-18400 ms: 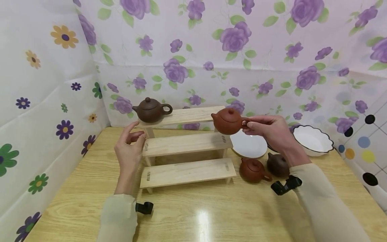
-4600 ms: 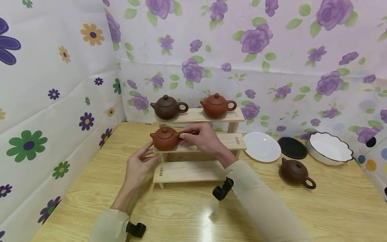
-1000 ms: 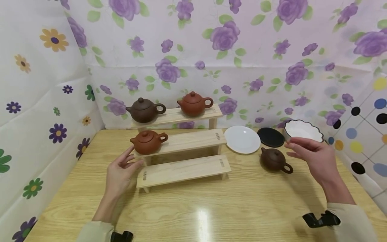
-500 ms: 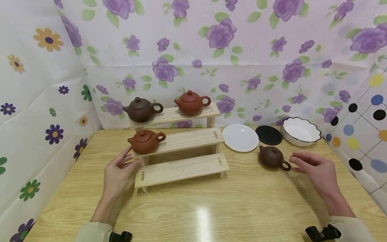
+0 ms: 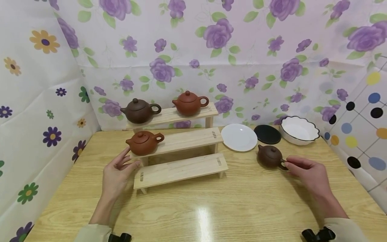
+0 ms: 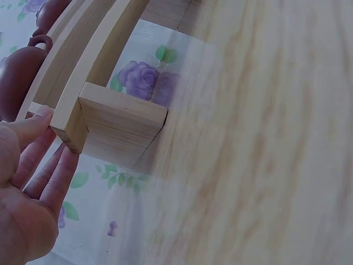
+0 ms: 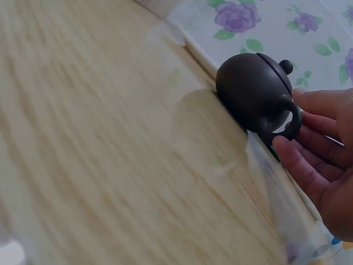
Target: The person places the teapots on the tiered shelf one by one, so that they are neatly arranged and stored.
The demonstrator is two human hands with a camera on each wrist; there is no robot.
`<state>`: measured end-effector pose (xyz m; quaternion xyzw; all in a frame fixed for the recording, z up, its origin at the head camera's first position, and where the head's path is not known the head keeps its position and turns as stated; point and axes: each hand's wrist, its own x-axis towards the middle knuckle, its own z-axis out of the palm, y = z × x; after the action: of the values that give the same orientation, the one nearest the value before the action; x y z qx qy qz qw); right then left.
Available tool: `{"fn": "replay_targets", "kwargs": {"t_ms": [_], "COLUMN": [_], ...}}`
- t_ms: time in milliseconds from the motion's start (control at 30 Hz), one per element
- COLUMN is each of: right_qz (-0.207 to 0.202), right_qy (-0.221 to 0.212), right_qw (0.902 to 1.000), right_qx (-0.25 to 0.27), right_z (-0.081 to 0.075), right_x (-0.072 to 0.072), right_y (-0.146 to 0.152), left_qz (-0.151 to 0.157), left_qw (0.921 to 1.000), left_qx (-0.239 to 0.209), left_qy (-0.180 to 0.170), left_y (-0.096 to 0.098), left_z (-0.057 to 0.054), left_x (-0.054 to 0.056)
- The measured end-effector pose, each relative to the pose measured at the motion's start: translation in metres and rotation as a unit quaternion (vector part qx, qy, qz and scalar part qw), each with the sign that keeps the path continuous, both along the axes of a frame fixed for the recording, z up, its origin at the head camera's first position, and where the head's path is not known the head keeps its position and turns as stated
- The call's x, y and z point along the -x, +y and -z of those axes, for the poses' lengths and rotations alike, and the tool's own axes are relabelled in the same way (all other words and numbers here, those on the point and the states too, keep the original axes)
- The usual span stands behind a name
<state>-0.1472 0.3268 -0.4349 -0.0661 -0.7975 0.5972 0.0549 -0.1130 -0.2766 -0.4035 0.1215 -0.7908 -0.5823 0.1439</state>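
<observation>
A three-step wooden stand (image 5: 181,171) stands on the table. My left hand (image 5: 116,176) holds its left end, with thumb and fingertips on a board's end in the left wrist view. My right hand (image 5: 311,176) pinches the handle of a dark brown teapot (image 5: 270,156), which sits on the table to the right. In the right wrist view, thumb and fingers lie on either side of that handle. The top step bears another dark brown teapot (image 5: 139,111) at left and a reddish-brown teapot (image 5: 187,104) at right. A second reddish-brown teapot (image 5: 143,144) sits at the middle step's left end.
Behind the right-hand teapot lie a white plate (image 5: 239,137) and a black round plate (image 5: 267,134). A white scalloped bowl (image 5: 299,131) with a dark rim stands farther right. Flowered cloth walls (image 5: 193,40) close off the back and sides of the wooden table (image 5: 235,205).
One reddish-brown teapot went onto the top step, another onto the middle step. My right hand then moved to the remaining dark teapot and took its handle. My left hand stayed by the stand.
</observation>
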Motion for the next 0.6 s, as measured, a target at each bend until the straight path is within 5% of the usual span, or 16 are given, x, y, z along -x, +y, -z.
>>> {"fn": "replay_targets", "kwargs": {"t_ms": [133,600], "right_qz": [0.005,-0.001], "right_qy": [-0.012,-0.01], "right_qw": [0.9991,0.9999], "right_qx": [-0.04,-0.01], "right_z": [0.004,0.013], "right_x": [0.002,0.005], "right_y": [-0.002,-0.005], "left_qz": [0.0,0.001], "left_qw": [1.0,1.0], "left_qx": [-0.003,0.002], "left_qy": [-0.003,-0.004], "left_y": [-0.001,-0.001], "left_z": [0.0,0.001], "left_x": [0.0,0.001]}}
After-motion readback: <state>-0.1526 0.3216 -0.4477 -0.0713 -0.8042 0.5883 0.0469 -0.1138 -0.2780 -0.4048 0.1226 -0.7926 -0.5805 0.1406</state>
